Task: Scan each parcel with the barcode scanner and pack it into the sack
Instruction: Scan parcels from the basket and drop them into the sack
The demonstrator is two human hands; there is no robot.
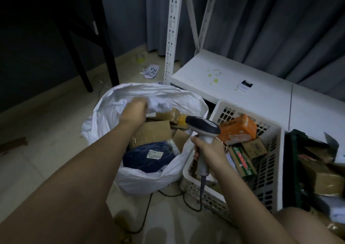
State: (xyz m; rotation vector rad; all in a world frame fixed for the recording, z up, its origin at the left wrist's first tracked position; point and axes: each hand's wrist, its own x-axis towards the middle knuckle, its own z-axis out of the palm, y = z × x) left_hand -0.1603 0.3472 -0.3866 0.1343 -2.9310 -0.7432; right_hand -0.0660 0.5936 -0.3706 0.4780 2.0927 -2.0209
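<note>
The left hand (134,107) reaches into the open white woven plastic sack (149,94) on the floor, fingers curled around its far inner fabric, above brown cardboard parcels (151,131) and a dark blue soft parcel (147,156) inside. The right hand (209,154) grips the handle of the grey corded barcode scanner (202,128), held between the sack and the white perforated plastic basket (268,169) of boxes on the right.

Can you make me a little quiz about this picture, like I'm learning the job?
1. True or false: the right hand holds the scanner.
2. Where is the orange box? A) in the sack B) in the white basket C) on the shelf
3. Fill in: the left hand is reaching into the white ____.

Key: 1 true. 2 B. 3 sack; the blue parcel already lies inside it.
</note>
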